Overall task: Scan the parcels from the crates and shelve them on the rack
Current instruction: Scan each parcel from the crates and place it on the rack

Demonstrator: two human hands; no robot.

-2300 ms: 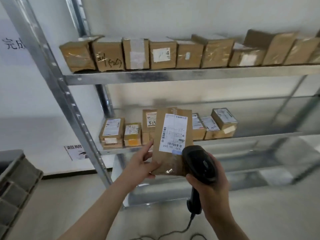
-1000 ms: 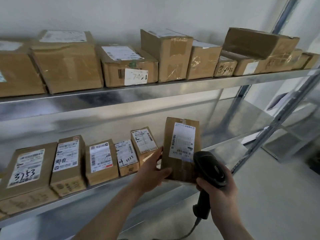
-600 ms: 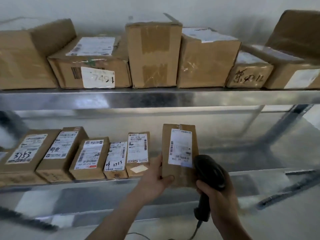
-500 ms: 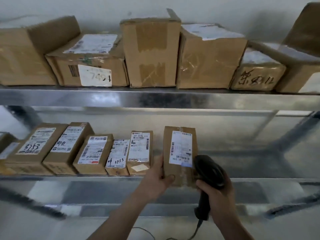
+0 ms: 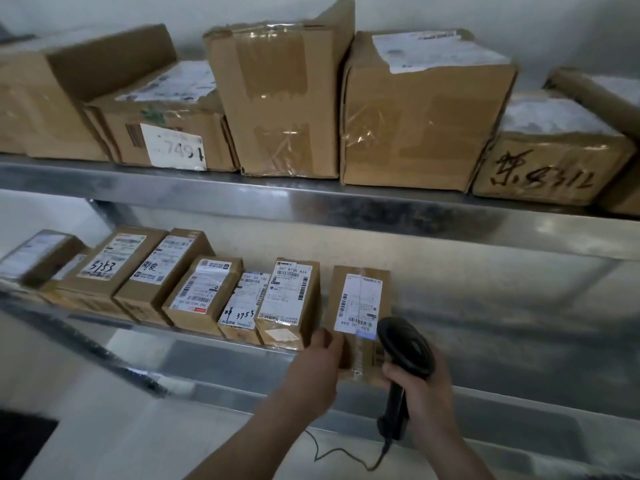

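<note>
While gripped, parcel (image 5: pixel 360 306), boxes (image 5: pixel 287 303) beside

Person: left hand (image 5: pixel 313 368) and right hand (image 5: pixel 424 386), both bare; forearms bare, unsleeved as far as visible; no gloves, rings, watch.

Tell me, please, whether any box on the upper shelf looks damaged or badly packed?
Yes. The tall taped box has a flap sticking up at its top right corner, not taped flat. On the box to its right the top label is crumpled and lifting at its edges.
</note>
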